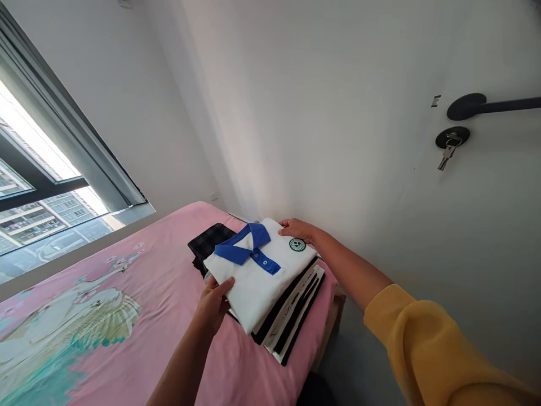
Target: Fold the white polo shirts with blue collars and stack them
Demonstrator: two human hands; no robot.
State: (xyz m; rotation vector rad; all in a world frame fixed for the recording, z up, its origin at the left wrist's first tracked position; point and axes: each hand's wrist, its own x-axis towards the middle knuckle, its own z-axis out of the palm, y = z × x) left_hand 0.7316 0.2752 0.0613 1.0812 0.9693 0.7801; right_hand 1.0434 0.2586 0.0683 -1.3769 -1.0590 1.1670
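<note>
A folded white polo shirt [257, 287] with a blue collar and a round green badge lies on top of a stack of folded clothes [296, 310]. My left hand [215, 301] grips its near left edge, thumb on top and fingers underneath. At the far right edge, my right hand [298, 230] holds the shirt the same way, with its fingers partly hidden. Whether the shirt is lifted off the stack I cannot tell. Behind its left side lies a dark checked folded garment [211, 239].
The stack rests near the corner of a bed with a pink printed sheet [169, 282]. Close on the right is a white door with a black handle [469, 106] and keys [447, 152] in its lock. A window [46, 208] with a grey curtain [84, 129] is at left.
</note>
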